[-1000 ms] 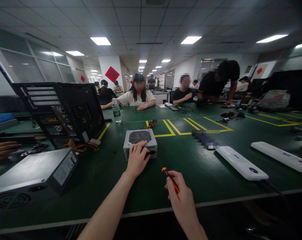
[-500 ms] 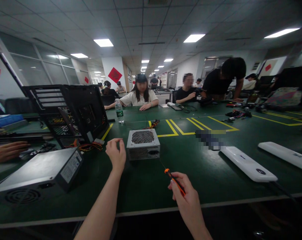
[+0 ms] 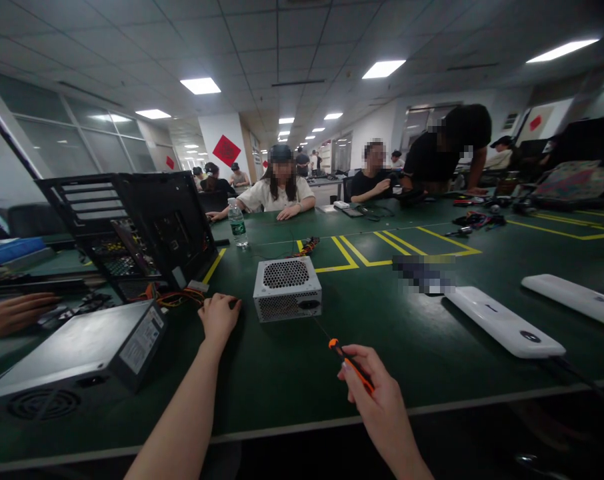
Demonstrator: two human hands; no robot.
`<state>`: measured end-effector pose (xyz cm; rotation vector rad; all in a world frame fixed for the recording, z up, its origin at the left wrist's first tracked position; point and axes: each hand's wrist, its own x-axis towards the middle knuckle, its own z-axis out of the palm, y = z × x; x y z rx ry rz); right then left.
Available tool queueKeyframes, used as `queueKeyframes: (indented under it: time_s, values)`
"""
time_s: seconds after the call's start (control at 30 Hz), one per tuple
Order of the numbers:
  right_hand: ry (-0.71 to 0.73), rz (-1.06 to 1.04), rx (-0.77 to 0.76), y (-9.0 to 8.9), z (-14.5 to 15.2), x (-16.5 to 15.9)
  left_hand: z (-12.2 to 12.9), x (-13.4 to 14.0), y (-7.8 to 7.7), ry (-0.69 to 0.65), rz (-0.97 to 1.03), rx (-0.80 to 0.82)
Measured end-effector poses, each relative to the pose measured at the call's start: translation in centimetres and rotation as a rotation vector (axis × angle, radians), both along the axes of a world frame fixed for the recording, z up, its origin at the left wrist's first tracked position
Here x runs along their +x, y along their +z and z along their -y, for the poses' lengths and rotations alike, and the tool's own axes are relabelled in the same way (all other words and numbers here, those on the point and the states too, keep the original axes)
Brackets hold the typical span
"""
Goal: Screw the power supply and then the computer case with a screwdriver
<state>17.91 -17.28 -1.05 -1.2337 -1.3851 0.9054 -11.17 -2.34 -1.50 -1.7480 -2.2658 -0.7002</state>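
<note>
My right hand (image 3: 375,387) is closed around an orange-and-black screwdriver (image 3: 351,367). Its thin shaft slants up and left toward the lower right front of a small silver power supply (image 3: 287,287); I cannot tell whether the tip touches it. This unit has a honeycomb vent on top and a black socket in front. My left hand (image 3: 219,319) rests on the green table left of it, empty as far as I see, fingers loosely bent and thumb apart. Orange and black cables (image 3: 182,293) lie just behind that hand.
A black computer case (image 3: 147,227) stands at left, with a larger power supply (image 3: 77,360) before it. Another person's hand (image 3: 19,313) is at the left edge. A water bottle (image 3: 237,223) stands behind. White devices (image 3: 502,322) lie at right. People sit and stand across the table.
My left hand has moved down and left, away from the small power supply, onto the table. The right hand keeps its hold on the screwdriver, nearly unmoved. The view has shifted slightly.
</note>
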Motion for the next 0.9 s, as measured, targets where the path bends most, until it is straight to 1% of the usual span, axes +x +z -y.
queueKeyframes:
  time_s: [0.2, 0.33, 0.47, 0.53, 0.63, 0.73, 0.8, 0.83, 0.9]
  values:
    - [0.012, 0.007, -0.003, -0.2, 0.0, 0.0, 0.4, 0.1, -0.1, -0.007, -0.064, 0.019]
    - [-0.001, 0.018, 0.021, -0.5, -0.1, 0.1, 0.6, 0.4, 0.0, -0.003, -0.088, 0.028]
    - [0.006, 0.009, 0.02, -0.5, 0.0, 0.1, 0.8, 0.6, 0.1, 0.004, -0.077, 0.044]
    - [0.003, 0.003, 0.022, -0.4, 0.0, 0.1, 0.8, 0.4, 0.0, 0.014, -0.028, 0.075]
    - [0.005, -0.01, 0.02, -0.3, 0.2, 0.1, 0.4, -0.2, 0.0, 0.053, 0.156, 0.142]
    - [0.023, -0.026, 0.008, -0.1, 0.2, 0.1, 0.3, -0.1, 0.7, 0.029, 0.477, 0.294]
    - [0.01, -0.038, 0.006, -0.2, 0.2, 0.0, 0.8, 0.9, 1.5, -0.036, 0.755, 0.431]
    - [0.002, -0.044, 0.005, -0.2, 0.2, -0.1, 1.2, 1.9, 2.1, -0.098, 0.908, 0.494]
    - [-0.026, -0.072, 0.012, -0.3, 0.2, -0.4, 2.6, 4.3, 3.1, -0.212, 1.202, 0.531]
